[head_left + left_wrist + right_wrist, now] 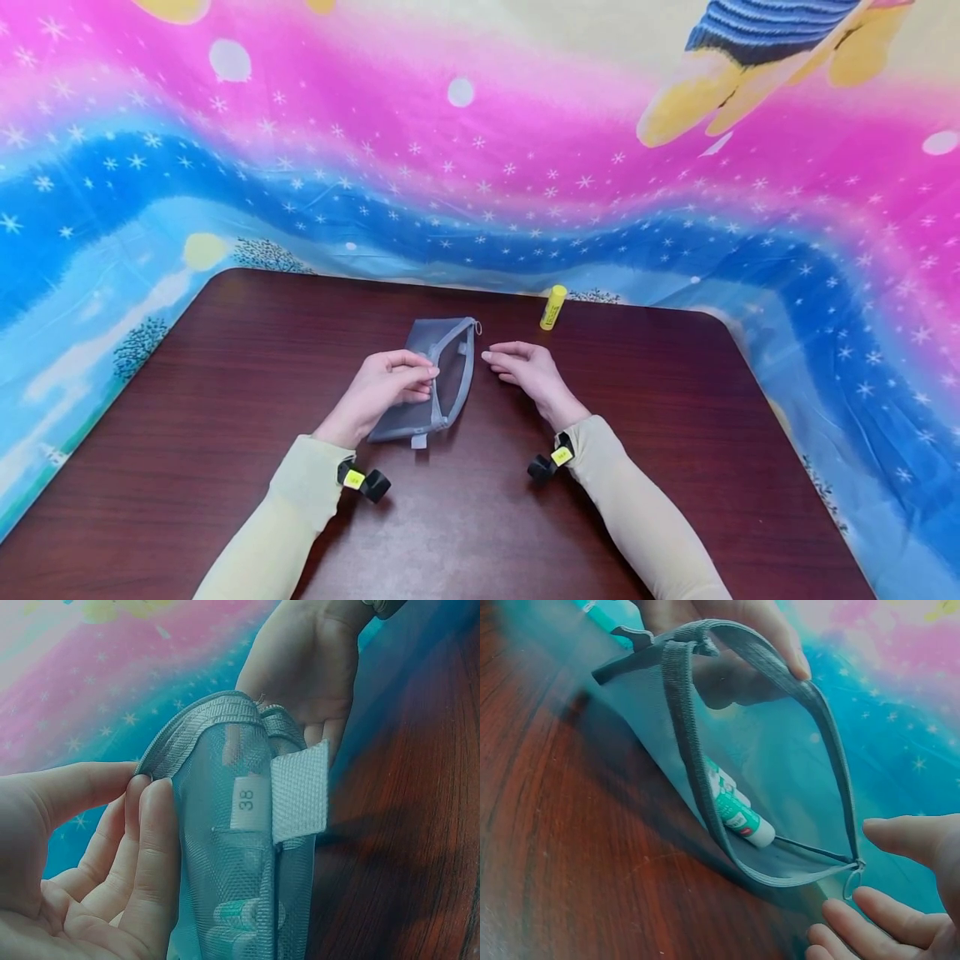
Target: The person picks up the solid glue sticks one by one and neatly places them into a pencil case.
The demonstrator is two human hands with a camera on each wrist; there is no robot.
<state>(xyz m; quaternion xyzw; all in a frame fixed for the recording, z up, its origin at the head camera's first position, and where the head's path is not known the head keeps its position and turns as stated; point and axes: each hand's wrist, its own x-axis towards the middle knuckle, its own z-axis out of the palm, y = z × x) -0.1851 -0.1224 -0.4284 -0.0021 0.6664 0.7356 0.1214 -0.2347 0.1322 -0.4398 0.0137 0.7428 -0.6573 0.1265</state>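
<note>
A grey mesh zipper pouch (431,335) rests on the table with its zipped mouth gaping toward the right. My left hand (382,385) pinches one edge of that mouth between thumb and fingers. Through the opening, in the right wrist view, small green-and-white tubes (742,819) lie inside the pouch. A ring (853,885) hangs at the zipper's end. Close to this ring is my right hand (534,375), its thumb and fingers apart and holding nothing. A fabric tag (300,791) sticks out from the pouch's near end; a label reading 38 (250,801) shows through the mesh.
Near the far edge of the dark wooden table (465,533) stands a yellow glue stick (553,308), beyond the right hand. A colourful printed cloth (525,167) hangs behind and around the table. Each wrist wears a black strap mount (375,483).
</note>
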